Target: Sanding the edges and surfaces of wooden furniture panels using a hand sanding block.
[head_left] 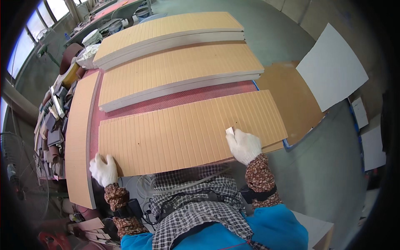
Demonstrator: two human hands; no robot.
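A tan grooved panel [187,129] lies across the table in front of me, with a few small dark spots on its face. My left hand [103,170], in a white knit glove, grips the panel's near left corner, its fingers curled at the edge and the thumb near the top face. Toward the panel's right end, my gloved right hand [245,146] is closed on a small flat white piece [230,131], pressed against the grooves. What that piece is made of I cannot make out. Other tan sheet edges show under the panel.
Two stacks of grooved panels, a nearer [179,71] and a farther [171,31], sit on the red table covering [183,96]. A long tan panel [81,137] lies at the left beside piled sanding scraps [54,129]. Brown board [287,98] and a white sheet [333,68] are at right.
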